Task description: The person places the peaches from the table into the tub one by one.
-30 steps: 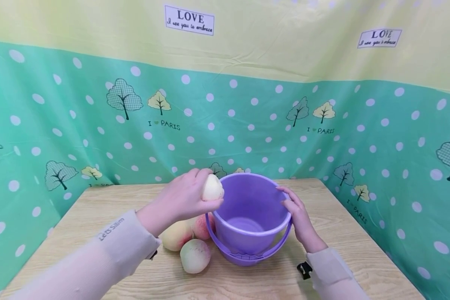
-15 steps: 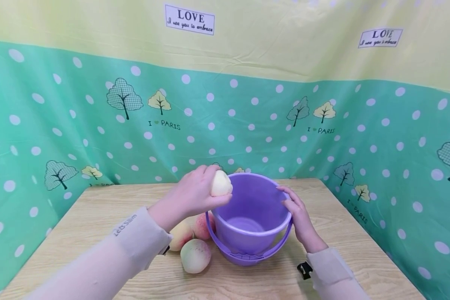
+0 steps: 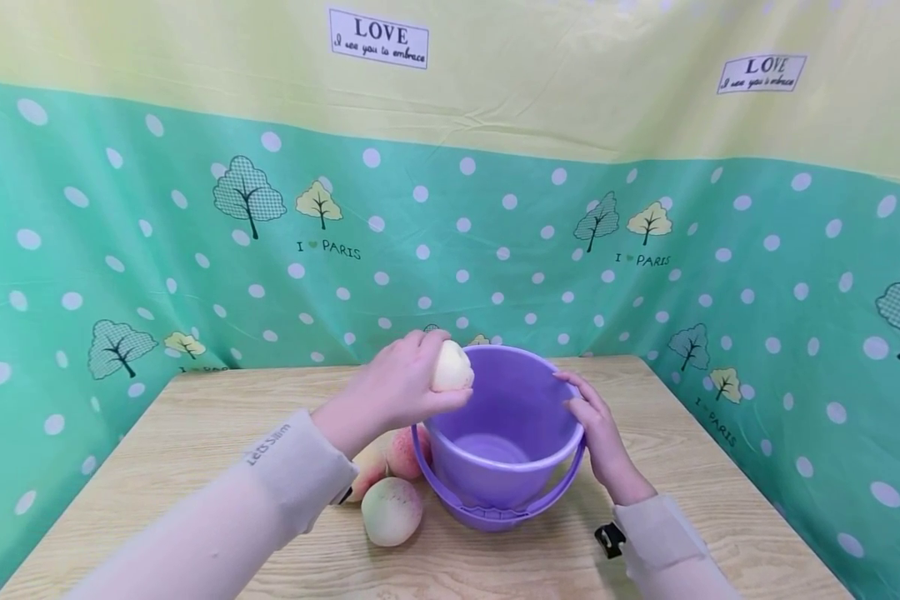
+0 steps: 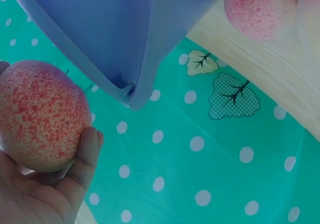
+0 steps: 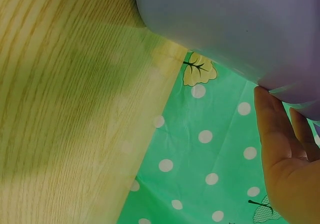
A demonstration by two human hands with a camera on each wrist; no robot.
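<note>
In the head view, my left hand (image 3: 397,383) grips a pale peach (image 3: 452,367) at the left rim of a purple bucket (image 3: 487,479). The left wrist view shows that peach's red-speckled side (image 4: 45,114), with fingers and thumb around it, beside the bucket's rim (image 4: 145,78). My right hand (image 3: 600,437) holds the bucket's right rim, fingertips over the edge. The bucket stands upright with its handle hanging down in front, and its visible floor is bare. Left of it lie a red peach (image 3: 407,454), a pale green peach (image 3: 392,512) and a yellowish peach (image 3: 367,475), partly hidden by the left sleeve.
A wooden table (image 3: 217,425) bears everything. Behind it and along both sides hangs a green and yellow cloth (image 3: 420,225) with dots and trees. A black strap buckle (image 3: 609,540) shows at the right cuff.
My left hand has carried the peach rightward, from just outside the bucket's left rim to over it. The right hand and the bucket have stayed in place.
</note>
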